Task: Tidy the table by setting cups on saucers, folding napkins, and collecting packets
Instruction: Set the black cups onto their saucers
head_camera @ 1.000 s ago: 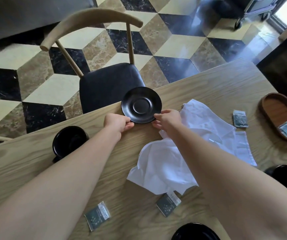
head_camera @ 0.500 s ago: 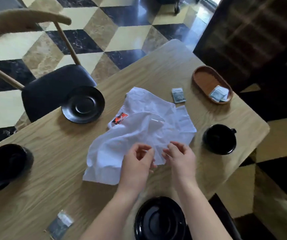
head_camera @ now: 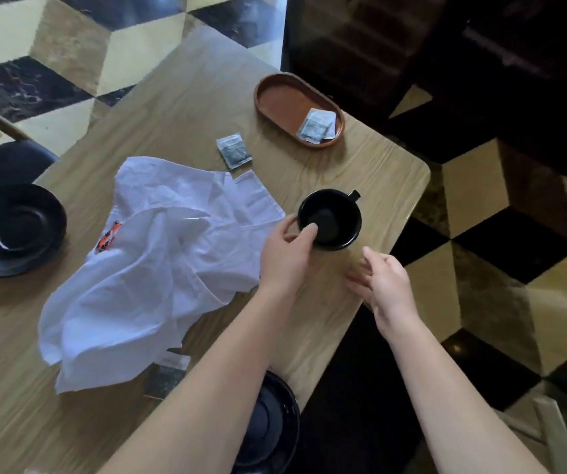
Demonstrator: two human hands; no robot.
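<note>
A black cup [head_camera: 335, 217] stands near the table's right edge, its handle pointing away from me. My left hand [head_camera: 285, 258] grips its left rim, thumb over the edge. My right hand [head_camera: 384, 282] hovers just right of the cup with relaxed fingers, holding nothing. Crumpled white napkins [head_camera: 159, 261] lie in the middle. One black saucer [head_camera: 15, 230] sits at the far left; another saucer [head_camera: 275, 422] at the near edge is partly hidden by my left forearm. A packet [head_camera: 234, 152] lies loose on the table, and a second packet [head_camera: 169, 374] peeks from under the napkins.
A brown oval tray [head_camera: 275, 104] at the back right holds packets [head_camera: 318, 126]. The wooden table [head_camera: 179, 97] ends close to the right of the cup. A dark chair seat [head_camera: 1, 165] stands behind the left saucer.
My hands left the far saucer, passed over the napkins, and moved right to the cup. My left hand has taken hold of its rim. The view swung right.
</note>
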